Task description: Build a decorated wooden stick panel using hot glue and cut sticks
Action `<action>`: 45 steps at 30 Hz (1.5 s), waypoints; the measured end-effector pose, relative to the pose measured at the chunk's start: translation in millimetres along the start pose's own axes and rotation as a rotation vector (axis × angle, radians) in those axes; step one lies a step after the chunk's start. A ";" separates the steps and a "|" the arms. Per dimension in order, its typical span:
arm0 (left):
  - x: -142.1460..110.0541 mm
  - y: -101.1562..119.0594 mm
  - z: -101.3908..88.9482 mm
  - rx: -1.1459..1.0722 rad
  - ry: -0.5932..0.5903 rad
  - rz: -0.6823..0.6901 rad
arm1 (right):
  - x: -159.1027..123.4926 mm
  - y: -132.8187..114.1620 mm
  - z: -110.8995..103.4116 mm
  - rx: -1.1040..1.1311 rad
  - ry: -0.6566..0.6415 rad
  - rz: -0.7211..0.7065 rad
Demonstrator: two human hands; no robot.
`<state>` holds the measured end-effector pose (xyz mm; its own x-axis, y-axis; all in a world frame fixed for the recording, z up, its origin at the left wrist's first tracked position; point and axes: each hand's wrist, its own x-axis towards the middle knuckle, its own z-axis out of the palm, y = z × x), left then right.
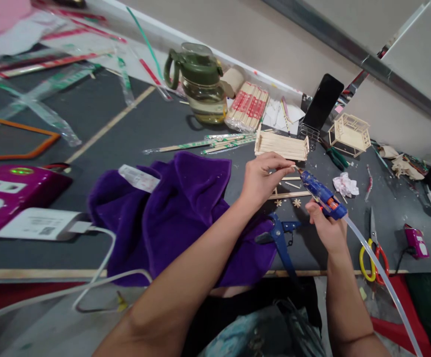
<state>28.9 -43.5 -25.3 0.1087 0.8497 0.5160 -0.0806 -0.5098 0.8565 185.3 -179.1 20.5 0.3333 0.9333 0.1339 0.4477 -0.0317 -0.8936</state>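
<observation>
My right hand (329, 225) is wrapped round a blue glue gun (321, 192), with a long clear glue stick (381, 277) trailing from its back end. The gun's nozzle points left, close to the fingertips of my left hand (265, 176). Those fingers are pinched together on a small pale piece of wood, mostly hidden. Just beyond lies a small bench-like frame of wooden sticks (282, 146). Below my left hand are loose sticks (292, 195) and two little flower-shaped wooden pieces (296, 203). Blue cutters (283, 245) rest partly on a purple towel (186, 213).
A green-lidded jug (202, 84) stands at the back beside bundled chopsticks (247, 106). Right of them are a propped phone (323, 101), a small wooden stick model (349, 134), crumpled paper (345, 185) and scissors (373, 248). A purple power strip (18, 198) with a white cable sits left.
</observation>
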 end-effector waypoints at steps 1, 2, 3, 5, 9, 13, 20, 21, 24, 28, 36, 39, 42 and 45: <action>0.1 -0.1 -0.1 -0.001 0.001 0.006 | 0.1 0.0 -0.1 -0.001 0.002 0.001; 0.2 -0.2 -0.1 -0.006 0.002 0.014 | 0.2 0.1 -0.2 -0.002 0.005 0.002; 0.3 -0.4 -0.1 -0.013 0.004 0.023 | 0.2 0.3 -0.2 -0.004 0.006 0.003; 0.6 -0.9 0.1 -0.027 0.009 0.034 | 0.1 0.6 -0.1 -0.007 0.008 0.001; 0.9 -1.3 0.0 -0.027 0.006 0.035 | -0.6 0.9 0.1 -0.008 0.013 0.009; 0.7 -0.5 -0.3 -0.020 -0.004 0.007 | -0.9 -0.4 -0.1 -0.029 0.017 0.023; 1.2 1.4 0.7 -0.003 -0.008 -0.027 | -0.9 -3.8 0.1 -0.047 0.025 0.029; 1.3 1.8 0.8 -0.006 -0.008 -0.024 | -1.0 -3.5 -0.2 -0.048 0.027 0.029; 1.3 2.6 0.8 -0.008 -0.005 -0.020 | -1.2 -2.1 -0.9 -0.039 0.031 0.036; 1.3 1.6 0.0 -0.008 0.004 -0.004 | -1.0 -1.8 -0.3 -0.030 0.030 0.035; 1.2 1.2 -0.4 -0.012 -0.010 -0.018 | -1.6 -5.1 -1.3 -0.055 0.037 0.047; 1.2 1.4 -0.1 -0.023 -0.008 -0.013 | -1.7 -5.9 -0.8 -0.040 0.035 0.035; 1.2 1.5 -0.2 -0.005 -0.008 -0.020 | -1.8 -5.1 0.0 -0.032 0.036 0.033; 1.3 1.1 -0.3 0.001 -0.012 -0.014 | -2.3 -2.8 0.1 -0.036 0.037 0.023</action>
<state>28.6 -43.0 -23.7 0.1218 0.8551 0.5039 -0.0778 -0.4979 0.8637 183.1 -181.2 22.6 0.3743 0.9181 0.1302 0.4686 -0.0662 -0.8809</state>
